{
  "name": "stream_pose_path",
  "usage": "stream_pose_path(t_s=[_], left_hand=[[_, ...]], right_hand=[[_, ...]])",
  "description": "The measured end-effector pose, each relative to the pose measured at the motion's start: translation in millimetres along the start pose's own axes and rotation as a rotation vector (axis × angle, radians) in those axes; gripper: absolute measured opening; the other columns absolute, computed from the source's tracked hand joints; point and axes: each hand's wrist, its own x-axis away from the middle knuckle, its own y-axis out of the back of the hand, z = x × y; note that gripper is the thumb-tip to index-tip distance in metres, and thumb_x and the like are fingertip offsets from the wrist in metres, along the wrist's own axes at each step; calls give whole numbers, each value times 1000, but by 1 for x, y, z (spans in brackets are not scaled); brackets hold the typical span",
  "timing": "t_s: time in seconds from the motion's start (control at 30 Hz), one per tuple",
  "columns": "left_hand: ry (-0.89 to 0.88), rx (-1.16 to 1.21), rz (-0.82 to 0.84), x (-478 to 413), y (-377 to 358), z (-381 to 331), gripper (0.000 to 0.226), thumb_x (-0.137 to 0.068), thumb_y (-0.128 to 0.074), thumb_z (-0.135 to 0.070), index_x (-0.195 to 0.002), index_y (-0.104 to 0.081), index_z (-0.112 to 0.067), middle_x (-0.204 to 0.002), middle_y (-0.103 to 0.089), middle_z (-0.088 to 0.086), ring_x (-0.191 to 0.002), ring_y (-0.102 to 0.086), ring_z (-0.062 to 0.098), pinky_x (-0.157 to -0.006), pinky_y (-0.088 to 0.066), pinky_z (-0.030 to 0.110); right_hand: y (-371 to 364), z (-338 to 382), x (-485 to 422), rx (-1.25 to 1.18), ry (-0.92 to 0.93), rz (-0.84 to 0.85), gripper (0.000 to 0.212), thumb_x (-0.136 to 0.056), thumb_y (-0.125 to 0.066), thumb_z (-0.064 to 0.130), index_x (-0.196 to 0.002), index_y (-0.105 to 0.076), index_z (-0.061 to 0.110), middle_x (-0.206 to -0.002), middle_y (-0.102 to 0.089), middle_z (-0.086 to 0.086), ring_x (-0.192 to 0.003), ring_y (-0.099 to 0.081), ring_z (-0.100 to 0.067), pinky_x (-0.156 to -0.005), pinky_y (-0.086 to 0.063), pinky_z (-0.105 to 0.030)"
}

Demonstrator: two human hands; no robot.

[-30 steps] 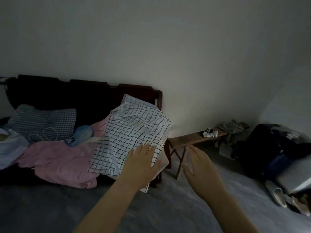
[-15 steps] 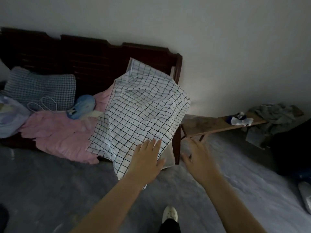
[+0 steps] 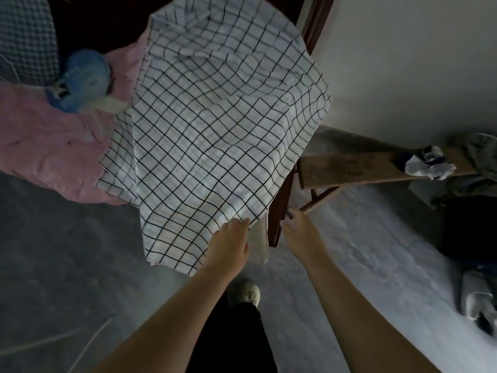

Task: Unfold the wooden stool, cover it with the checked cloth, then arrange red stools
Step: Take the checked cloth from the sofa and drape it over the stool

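The white checked cloth [image 3: 215, 125] hangs draped over something at the end of a dark wooden bed frame [image 3: 279, 211]. A pale flat panel [image 3: 259, 243] pokes out under the cloth's lower corner; what it is I cannot tell. My left hand [image 3: 228, 246] lies with its fingertips on the cloth's lower edge, fingers stretched out. My right hand [image 3: 301, 235] reaches in just right of it, fingers apart, close to the bed frame's dark post and holding nothing. No red stools are in view.
A long wooden bench [image 3: 349, 168] stands along the wall at right with socks [image 3: 427, 162] and clothes on it. Pink bedding [image 3: 48, 146] and a blue object [image 3: 80, 79] lie on the bed. Grey floor below; my shoe [image 3: 246, 292] is under my arms.
The view has tipped down and closed in on the cloth. Both hands have moved forward; the left hand has reached the cloth's lower edge.
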Motion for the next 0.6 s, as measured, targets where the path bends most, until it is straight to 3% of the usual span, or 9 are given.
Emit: stream_pose_path(t_s=[0.13,0.27,0.37,0.5,0.6], left_hand=[[-20,44,20,-28,-22,13,57,-90,-54,-23,-140,-29,-17,-131,-45,2,-117,-47,15,-95,-41,30],[-61,33,60,-51,-40,25,59,-86,-60,-25,-137,-32,-16,-130,-43,2,-116,-46,18,-94,-43,31],[-79,22,42,-60,-51,30,57,-82,-64,-23,-130,-37,-12,-123,-47,7,-108,-50,23,-86,-47,34],[-100,15,-7,-65,-66,32,67,-67,-77,-23,-124,-43,-9,-113,-54,10,-97,-56,25,-75,-52,36],[-94,34,-53,-66,-68,31,73,-58,-81,-24,-119,-44,-10,-106,-56,8,-89,-58,23,-68,-53,34]], right_hand=[[-23,4,-43,-135,-112,3,48,-96,-49,27,-140,-39,12,-138,-49,-7,-121,-49,-17,-91,-38,-27],[-41,6,-81,-233,-250,-3,44,-94,-48,33,-133,-48,13,-122,-59,-4,-110,-57,-21,-84,-42,-30],[-47,6,-102,-331,-360,-8,35,-94,-49,30,-120,-59,9,-100,-64,-7,-88,-60,-21,-74,-42,-29],[-45,7,-116,-508,-430,-14,20,-94,-53,26,-106,-62,13,-87,-63,-6,-79,-59,-19,-80,-44,-30],[-44,6,-118,-635,-490,-23,19,-90,-58,27,-99,-67,12,-98,-68,-12,-93,-64,-26,-94,-49,-43]])
